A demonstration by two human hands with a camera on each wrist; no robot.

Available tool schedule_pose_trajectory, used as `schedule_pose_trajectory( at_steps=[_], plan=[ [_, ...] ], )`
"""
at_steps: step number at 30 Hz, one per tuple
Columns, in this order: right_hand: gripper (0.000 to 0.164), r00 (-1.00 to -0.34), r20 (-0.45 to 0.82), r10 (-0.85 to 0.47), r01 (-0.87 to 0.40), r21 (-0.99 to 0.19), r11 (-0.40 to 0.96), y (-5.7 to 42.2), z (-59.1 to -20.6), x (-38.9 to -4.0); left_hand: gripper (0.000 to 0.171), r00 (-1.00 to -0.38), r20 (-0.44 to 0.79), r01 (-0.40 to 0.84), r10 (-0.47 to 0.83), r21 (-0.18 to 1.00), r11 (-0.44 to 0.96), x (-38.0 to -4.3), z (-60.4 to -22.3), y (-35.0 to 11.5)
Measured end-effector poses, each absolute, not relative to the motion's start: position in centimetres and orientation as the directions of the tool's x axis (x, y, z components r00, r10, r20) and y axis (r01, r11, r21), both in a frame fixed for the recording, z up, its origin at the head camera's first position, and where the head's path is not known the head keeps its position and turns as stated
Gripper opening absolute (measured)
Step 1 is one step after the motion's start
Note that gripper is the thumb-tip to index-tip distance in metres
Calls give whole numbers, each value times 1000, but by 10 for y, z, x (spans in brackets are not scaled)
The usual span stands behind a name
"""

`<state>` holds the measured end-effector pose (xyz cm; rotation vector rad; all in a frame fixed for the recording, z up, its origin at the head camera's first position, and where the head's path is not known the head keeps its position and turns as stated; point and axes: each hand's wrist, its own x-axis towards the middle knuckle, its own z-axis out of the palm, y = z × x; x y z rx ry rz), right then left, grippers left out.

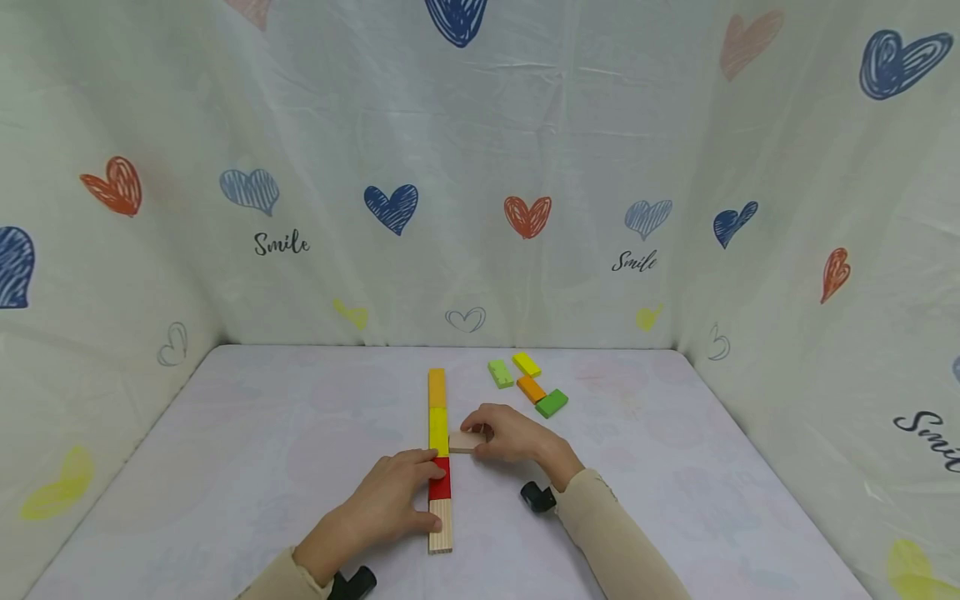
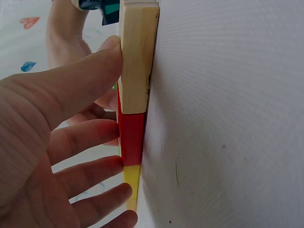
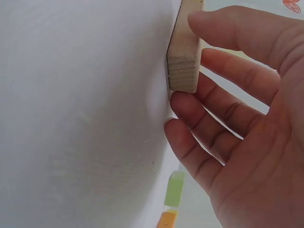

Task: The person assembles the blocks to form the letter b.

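A straight row of blocks runs away from the person: a plain wooden block (image 1: 444, 538) nearest, then a red block (image 1: 442, 485), a yellow block (image 1: 438, 427) and an orange block (image 1: 437, 387) at the far end. My left hand (image 1: 384, 498) rests along the row, its thumb at the near wooden block and its spread fingers touching the red and yellow ones. On the other side, my right hand (image 1: 517, 437) pinches a second plain wooden block (image 3: 184, 45) between thumb and fingers. That block lies crosswise, its end against or very close to the yellow block's side.
Behind the right hand lie several loose blocks: a light green block (image 1: 500, 374), a small yellow block (image 1: 527, 364), a small orange block (image 1: 531, 389) and a dark green block (image 1: 552, 403). A heart-printed curtain (image 1: 450, 275) borders the white table (image 1: 225, 442).
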<state>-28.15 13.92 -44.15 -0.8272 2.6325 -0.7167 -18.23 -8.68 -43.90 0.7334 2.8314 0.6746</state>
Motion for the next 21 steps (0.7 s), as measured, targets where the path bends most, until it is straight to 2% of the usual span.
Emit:
schedule_pose_trajectory(
  at_steps=[9,16,21],
  plan=[
    [39,-834,-123,-538,-396,-545,739,148,-433,-286,61,-869,-32,427,493,453,783,-183,-440,-87],
    [39,-852,-71,-519,-403,-544,736,161,-418,-304,61,-870,-35,426,492,451,785,-183,-440,-87],
    [38,-875,-28,-482,-415,-470,779,170,-416,-320,61,-868,-38,425,495,461,779,-183,-441,-87]
  ],
)
